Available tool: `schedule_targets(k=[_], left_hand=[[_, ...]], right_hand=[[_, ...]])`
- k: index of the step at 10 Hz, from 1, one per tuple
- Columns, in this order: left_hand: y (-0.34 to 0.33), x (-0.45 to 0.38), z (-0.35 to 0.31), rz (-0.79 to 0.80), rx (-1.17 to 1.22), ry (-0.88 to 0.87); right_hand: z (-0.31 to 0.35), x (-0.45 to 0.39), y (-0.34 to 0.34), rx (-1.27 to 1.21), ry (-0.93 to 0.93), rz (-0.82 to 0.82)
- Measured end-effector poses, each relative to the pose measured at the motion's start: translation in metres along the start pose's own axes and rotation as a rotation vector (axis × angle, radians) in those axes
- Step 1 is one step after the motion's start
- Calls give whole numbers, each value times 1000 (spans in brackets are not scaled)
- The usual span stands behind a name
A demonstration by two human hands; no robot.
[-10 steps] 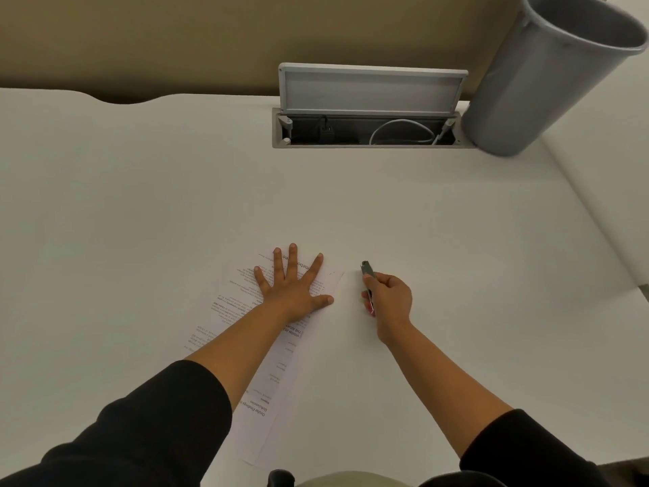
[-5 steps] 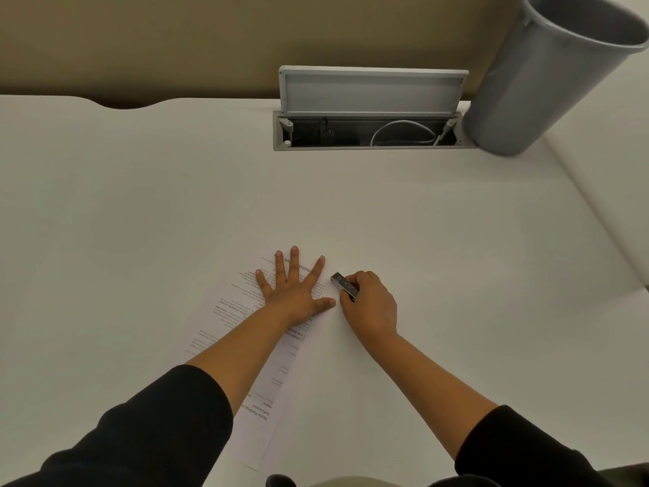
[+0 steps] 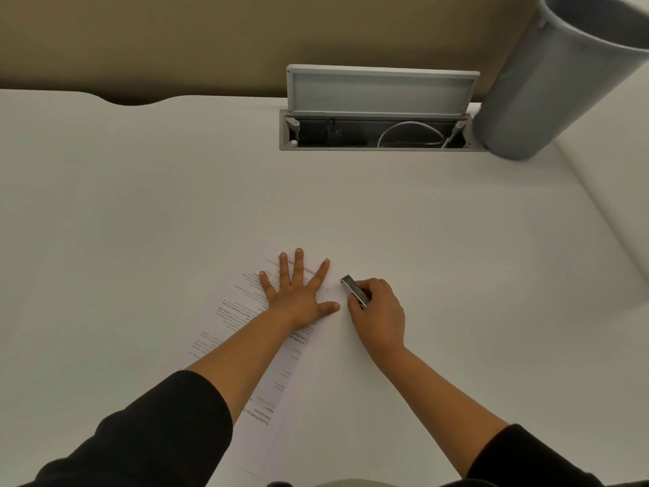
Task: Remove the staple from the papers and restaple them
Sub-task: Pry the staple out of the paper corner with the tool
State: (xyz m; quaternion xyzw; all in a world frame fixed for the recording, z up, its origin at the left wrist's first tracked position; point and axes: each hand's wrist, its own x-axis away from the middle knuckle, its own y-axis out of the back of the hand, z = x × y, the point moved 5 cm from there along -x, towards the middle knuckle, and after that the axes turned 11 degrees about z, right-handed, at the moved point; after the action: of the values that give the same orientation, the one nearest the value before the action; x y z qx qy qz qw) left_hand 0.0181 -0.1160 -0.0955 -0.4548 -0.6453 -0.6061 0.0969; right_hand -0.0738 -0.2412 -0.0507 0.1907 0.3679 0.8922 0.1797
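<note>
A grey bin [image 3: 558, 79] stands at the far right corner of the white desk [image 3: 140, 205]. Just beside the bin is an open cable hatch [image 3: 379, 135], its lid [image 3: 382, 91] raised upright and a white cable [image 3: 411, 133] curled inside. Nothing lies between the hands and these things.

The papers [image 3: 253, 346] lie near the front edge of the desk, printed side up, at an angle. The left hand [image 3: 298, 293] rests flat on their far part with all 5 fingers spread. The right hand [image 3: 377, 312] is just beside the far right corner of the papers, fingers curled, pinching a small dark metal tool [image 3: 354, 290] whose tip points toward this corner. Both sleeves are black.
</note>
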Motion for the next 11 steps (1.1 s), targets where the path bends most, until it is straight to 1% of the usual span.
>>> schedule_targets(k=[3, 5, 6, 7, 8, 9, 10, 11], left_hand=[[-1, 1, -1, 15, 1, 4], [-2, 3, -2, 34, -12, 13], [0, 3, -5, 28, -16, 9], [3, 2, -3, 21, -10, 12], [2, 3, -1, 27, -6, 14], [2, 4, -3, 30, -6, 4], [3, 5, -3, 26, -6, 4], [1, 6, -1, 26, -14, 9]], right_hand=[[10, -11, -5, 145, -31, 101], [17, -11, -12, 79, -36, 108], [10, -7, -6, -7, -22, 55], [3, -4, -2, -38, -33, 22], [4, -4, -5, 27, -36, 79], [9, -8, -6, 89, -28, 97], [17, -11, -8, 121, -21, 97], [18, -12, -11, 98, -32, 94]])
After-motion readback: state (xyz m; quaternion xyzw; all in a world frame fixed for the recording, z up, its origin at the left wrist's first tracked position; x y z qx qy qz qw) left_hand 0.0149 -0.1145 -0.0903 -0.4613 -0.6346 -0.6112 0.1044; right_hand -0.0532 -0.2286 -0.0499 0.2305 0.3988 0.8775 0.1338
